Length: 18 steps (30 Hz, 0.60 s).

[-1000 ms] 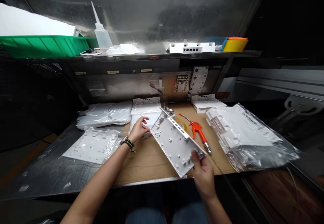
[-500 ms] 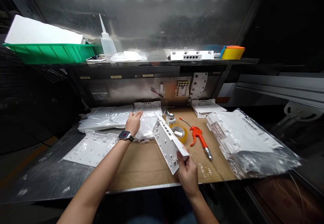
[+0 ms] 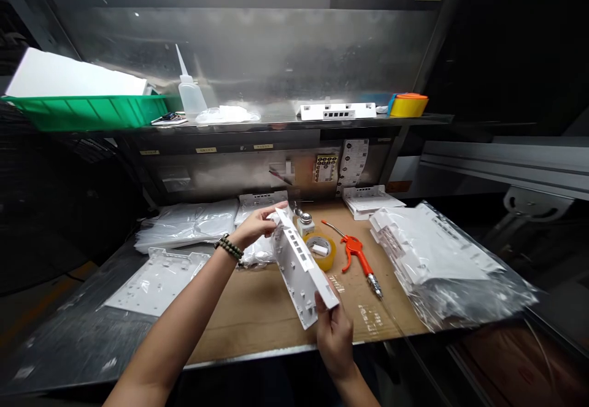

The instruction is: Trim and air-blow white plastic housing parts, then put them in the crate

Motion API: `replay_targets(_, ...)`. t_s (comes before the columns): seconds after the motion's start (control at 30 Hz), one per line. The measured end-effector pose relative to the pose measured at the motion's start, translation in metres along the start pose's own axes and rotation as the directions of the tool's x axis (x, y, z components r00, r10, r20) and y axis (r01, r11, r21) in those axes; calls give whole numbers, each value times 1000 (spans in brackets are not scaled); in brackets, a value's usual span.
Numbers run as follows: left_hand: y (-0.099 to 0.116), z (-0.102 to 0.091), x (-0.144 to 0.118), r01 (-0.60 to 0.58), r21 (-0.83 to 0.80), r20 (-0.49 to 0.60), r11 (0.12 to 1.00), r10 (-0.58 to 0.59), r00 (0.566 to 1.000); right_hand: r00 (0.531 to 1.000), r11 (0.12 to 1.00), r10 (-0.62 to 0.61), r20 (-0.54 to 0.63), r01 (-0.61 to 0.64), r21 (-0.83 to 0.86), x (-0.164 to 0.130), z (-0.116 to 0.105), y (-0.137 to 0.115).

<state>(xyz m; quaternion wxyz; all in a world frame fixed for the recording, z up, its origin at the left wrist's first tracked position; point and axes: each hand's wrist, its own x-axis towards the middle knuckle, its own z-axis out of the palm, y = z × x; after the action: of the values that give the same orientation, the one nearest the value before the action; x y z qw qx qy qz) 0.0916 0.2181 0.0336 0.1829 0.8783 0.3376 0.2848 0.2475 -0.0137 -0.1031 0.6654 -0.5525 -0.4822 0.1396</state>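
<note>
A white plastic housing [image 3: 294, 266] with a row of port cutouts along its edge is held tilted above the cardboard. My right hand [image 3: 335, 330] grips its near end, thumb on the edge. At the far top corner, my left hand [image 3: 257, 226] has thumb and fingers closed about the housing; some fingertips are hidden behind it. Just right of the housing lie a roll of clear tape [image 3: 327, 258] and a small white bottle with a metal top [image 3: 305, 221]. An orange air blow gun [image 3: 356, 252] rests farther right.
Bagged white housings [image 3: 442, 247] are piled at right; clear plastic bags [image 3: 184, 226] lie at back left. Another housing [image 3: 156, 278] is flat on the left. The shelf above holds a green bin [image 3: 92, 112], a squeeze bottle [image 3: 191, 95] and a yellow roll [image 3: 408, 106].
My left hand has come from over the bags at the back to the housing's far corner and taken hold of it. My wrist has turned. The view has tilted slightly upward.
</note>
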Motion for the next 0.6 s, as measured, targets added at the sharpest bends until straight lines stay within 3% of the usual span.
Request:
replay_targets(0.1, 17, 4, -9, -5, 91, -193, 996, 23, 981, 998, 1000, 21, 65, -21, 0, -4, -5, -8)
replay_targets(0.2, 36, 15, -28, -44, 215, -265, 976, 102, 959, 988, 989, 145, 52, -147, 31, 3, -14, -25)
replay_targets(0.33, 61, 37, -59, -137, 323, -199, 937, 208, 958, 915, 915, 399, -59, -393, 96, 24, -34, -37)
replay_targets(0.47, 81, 60, -90, -98, 408, -109, 908, 156, 982, 811, 810, 558, -173, -488, 324, 35, -54, -32)
replay_targets(0.53, 94, 71, -102, -119, 318, -68, 941, 147, 987, 798, 806, 561, -222, -464, 368, 34, -58, -31)
replay_targets(0.6, 111, 81, -112, -185, 118, -82, 976, 196, 977, 825, 852, 506, -253, -432, 296, 29, -56, -33)
